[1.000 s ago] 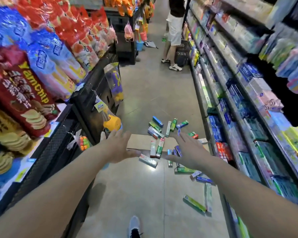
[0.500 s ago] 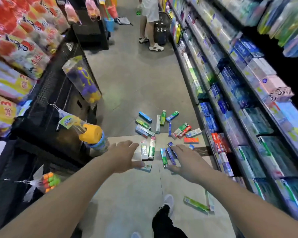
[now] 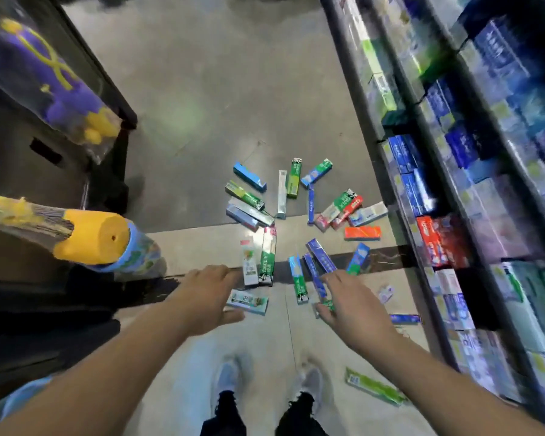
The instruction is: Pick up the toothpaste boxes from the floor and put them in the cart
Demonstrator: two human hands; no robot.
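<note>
Several toothpaste boxes lie scattered on the aisle floor [image 3: 221,99] ahead of my feet. My left hand [image 3: 210,294] reaches down with fingers spread, just over a pale box [image 3: 249,302] lying crosswise. A white box [image 3: 248,262] and a green box [image 3: 268,258] lie side by side beyond it. My right hand [image 3: 348,302] is spread above a blue box [image 3: 312,273] and beside a green-and-blue box [image 3: 298,280]. Neither hand holds anything. An orange box [image 3: 362,232] and a red box [image 3: 346,212] lie farther right. A green box [image 3: 373,387] lies near my right shoe. No cart is in view.
Shelves of boxed toothpaste [image 3: 453,184] run along the right side. A dark display stand [image 3: 44,146] with hanging toys, one with a yellow cap [image 3: 95,239], is at the left. My two shoes [image 3: 233,377] stand on the floor at the bottom.
The view has tipped down and come closer to the floor. Both hands have dropped toward the boxes. The person farther up the aisle has gone almost out of frame.
</note>
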